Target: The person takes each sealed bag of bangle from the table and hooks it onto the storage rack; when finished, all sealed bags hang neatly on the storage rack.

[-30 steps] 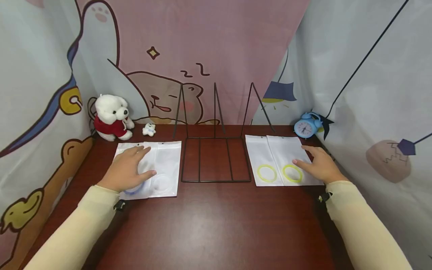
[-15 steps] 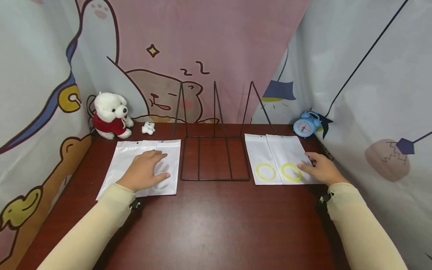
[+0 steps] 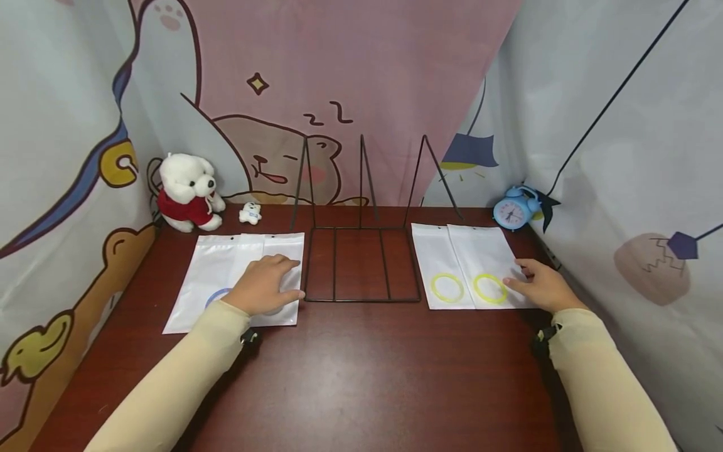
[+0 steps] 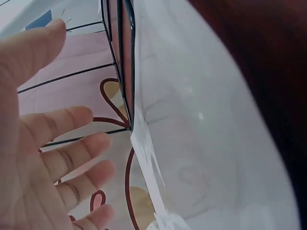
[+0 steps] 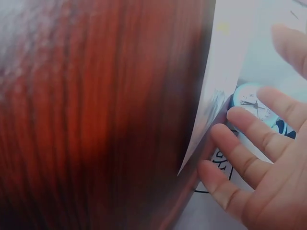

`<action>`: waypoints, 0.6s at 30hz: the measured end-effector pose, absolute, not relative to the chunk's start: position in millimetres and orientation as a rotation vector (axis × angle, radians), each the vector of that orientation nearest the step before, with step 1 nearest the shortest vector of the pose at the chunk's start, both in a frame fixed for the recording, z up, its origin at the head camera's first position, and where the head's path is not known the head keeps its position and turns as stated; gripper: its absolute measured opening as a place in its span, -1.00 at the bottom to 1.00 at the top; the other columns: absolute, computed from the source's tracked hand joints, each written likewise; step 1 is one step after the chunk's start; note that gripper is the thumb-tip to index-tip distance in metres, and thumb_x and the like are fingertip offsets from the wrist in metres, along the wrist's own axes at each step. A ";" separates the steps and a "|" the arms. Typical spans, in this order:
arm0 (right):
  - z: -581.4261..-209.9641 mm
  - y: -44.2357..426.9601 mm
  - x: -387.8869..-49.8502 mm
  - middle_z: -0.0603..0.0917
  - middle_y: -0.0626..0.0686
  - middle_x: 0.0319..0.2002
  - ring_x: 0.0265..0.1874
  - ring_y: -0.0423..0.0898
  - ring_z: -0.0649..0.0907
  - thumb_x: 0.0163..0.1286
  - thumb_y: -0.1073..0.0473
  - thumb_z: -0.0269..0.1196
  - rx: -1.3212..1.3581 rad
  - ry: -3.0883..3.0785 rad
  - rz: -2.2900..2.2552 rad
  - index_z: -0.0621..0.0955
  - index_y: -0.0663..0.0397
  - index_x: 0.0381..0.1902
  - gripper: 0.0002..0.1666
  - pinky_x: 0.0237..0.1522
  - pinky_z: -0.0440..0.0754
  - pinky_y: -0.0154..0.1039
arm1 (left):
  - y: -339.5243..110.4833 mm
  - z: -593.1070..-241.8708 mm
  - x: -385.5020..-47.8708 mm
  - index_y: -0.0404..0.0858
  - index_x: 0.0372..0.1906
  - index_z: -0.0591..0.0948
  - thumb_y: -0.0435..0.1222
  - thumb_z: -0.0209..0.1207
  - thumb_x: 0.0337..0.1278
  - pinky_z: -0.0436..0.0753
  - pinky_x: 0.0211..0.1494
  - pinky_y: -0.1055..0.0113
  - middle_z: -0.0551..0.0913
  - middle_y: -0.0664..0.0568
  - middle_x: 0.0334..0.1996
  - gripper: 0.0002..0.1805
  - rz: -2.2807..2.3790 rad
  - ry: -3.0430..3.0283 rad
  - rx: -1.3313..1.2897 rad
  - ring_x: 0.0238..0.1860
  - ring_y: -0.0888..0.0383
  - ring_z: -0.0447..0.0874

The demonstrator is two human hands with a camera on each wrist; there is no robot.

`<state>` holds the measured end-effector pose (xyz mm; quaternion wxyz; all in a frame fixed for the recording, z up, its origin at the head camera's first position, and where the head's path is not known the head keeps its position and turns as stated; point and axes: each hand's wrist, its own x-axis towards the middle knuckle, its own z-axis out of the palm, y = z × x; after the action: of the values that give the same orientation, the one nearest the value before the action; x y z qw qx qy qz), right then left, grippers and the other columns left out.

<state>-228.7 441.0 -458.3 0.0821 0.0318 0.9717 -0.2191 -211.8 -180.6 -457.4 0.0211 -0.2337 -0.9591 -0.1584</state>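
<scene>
so, left hand point(image 3: 264, 285) is spread wide w/ thumb & fingers well apart, grip empty, palm side facing rack-ward in the left wrist view; it's over the right part of the left pair of white pouches point(image 3: 194, 276), which lie flat & overlapping under it and out to its left. can't tell if it touches them. blue ring point(image 3: 216, 293) shows on the pouch just left of that hand, partly hidden by it. black wire rack point(image 3: 361, 302) stands just right of the left hand's fingertips, i.e. btwn both hands; thumb tip looks v. close to the rack's near left corner, contact unclear. right hand point(image 3: 545, 287) is also empty, grip fairly wide, fingers a bit bent, thumb & index apart, at the right edge of the right pair of white pouches point(image 3: 480, 251); thumb tip overlaps that edge in the head view, touch can't be told. one yellow ring point(image 3: 490, 302) is just left of that thumb, other yellow ring point(image 3: 432, 287) a bit further left. blue alarm clock point(image 3: 510, 214) sits beyond the right hand, also seen behind its fingers in the right wrist view. beyond left hand, up & left: white plush dog point(image 3: 186, 182) in red top, w/ small white figure point(image 3: 250, 213) beside it. brown table point(image 3: 361, 376) under all; cartoon-print cloth point(image 3: 395, 69) hangs behind.
</scene>
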 end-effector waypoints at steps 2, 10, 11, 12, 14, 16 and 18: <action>-459.9 443.0 -228.7 0.38 0.59 0.38 0.30 0.49 0.44 0.44 -0.37 0.30 0.104 2.893 -0.657 0.25 0.40 0.56 0.14 0.29 0.46 0.48 | -176.3 -458.6 -213.4 -0.28 0.44 0.54 0.13 0.38 0.20 0.50 0.29 -0.34 0.61 -0.22 0.32 -0.17 -0.479 -3.004 -0.725 0.33 -0.27 0.54; -461.2 444.8 -226.7 0.40 0.58 0.34 0.21 0.47 0.48 0.42 -0.33 0.34 0.128 2.876 -0.646 0.28 0.42 0.54 0.12 0.23 0.54 0.45 | -161.3 -462.2 -218.1 -0.30 0.50 0.48 0.13 0.37 0.23 0.44 0.40 -0.33 0.55 -0.23 0.40 -0.12 -0.463 -3.105 -0.720 0.41 -0.28 0.49; -461.6 445.5 -226.9 0.40 0.58 0.33 0.19 0.47 0.48 0.42 -0.33 0.34 0.133 2.875 -0.641 0.27 0.42 0.54 0.12 0.22 0.55 0.45 | -159.8 -462.4 -218.5 -0.31 0.50 0.47 0.12 0.37 0.24 0.42 0.42 -0.33 0.54 -0.25 0.42 -0.12 -0.469 -3.111 -0.720 0.42 -0.29 0.48; -462.2 446.2 -226.9 0.40 0.58 0.33 0.19 0.47 0.49 0.42 -0.32 0.35 0.143 2.873 -0.635 0.28 0.42 0.53 0.12 0.21 0.56 0.45 | -158.6 -463.0 -219.1 -0.32 0.50 0.47 0.11 0.37 0.24 0.41 0.44 -0.33 0.53 -0.26 0.43 -0.13 -0.477 -3.115 -0.722 0.44 -0.30 0.46; -462.9 447.6 -226.9 0.40 0.59 0.32 0.17 0.47 0.50 0.41 -0.30 0.36 0.164 2.869 -0.617 0.28 0.42 0.53 0.10 0.19 0.58 0.44 | -156.1 -463.1 -219.7 -0.34 0.51 0.46 0.09 0.37 0.25 0.38 0.48 -0.32 0.50 -0.28 0.45 -0.12 -0.495 -3.124 -0.726 0.48 -0.31 0.42; -464.0 449.6 -227.7 0.39 0.59 0.32 0.15 0.48 0.49 0.41 -0.29 0.37 0.187 2.867 -0.601 0.28 0.42 0.52 0.10 0.16 0.59 0.43 | -154.0 -463.7 -220.6 -0.35 0.52 0.44 0.08 0.38 0.26 0.36 0.51 -0.30 0.47 -0.28 0.48 -0.12 -0.514 -3.136 -0.723 0.50 -0.31 0.39; -464.3 450.5 -228.4 0.39 0.59 0.31 0.13 0.47 0.50 0.41 -0.27 0.37 0.200 2.867 -0.587 0.29 0.43 0.51 0.08 0.14 0.60 0.42 | -152.4 -463.9 -221.0 -0.36 0.53 0.43 0.07 0.38 0.26 0.34 0.53 -0.29 0.45 -0.29 0.49 -0.11 -0.532 -3.150 -0.721 0.52 -0.30 0.37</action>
<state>-228.4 450.5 -464.3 0.1039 0.0678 0.9721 -0.1990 -221.0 -152.4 -463.9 -0.0664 -0.2196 -0.9597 -0.1622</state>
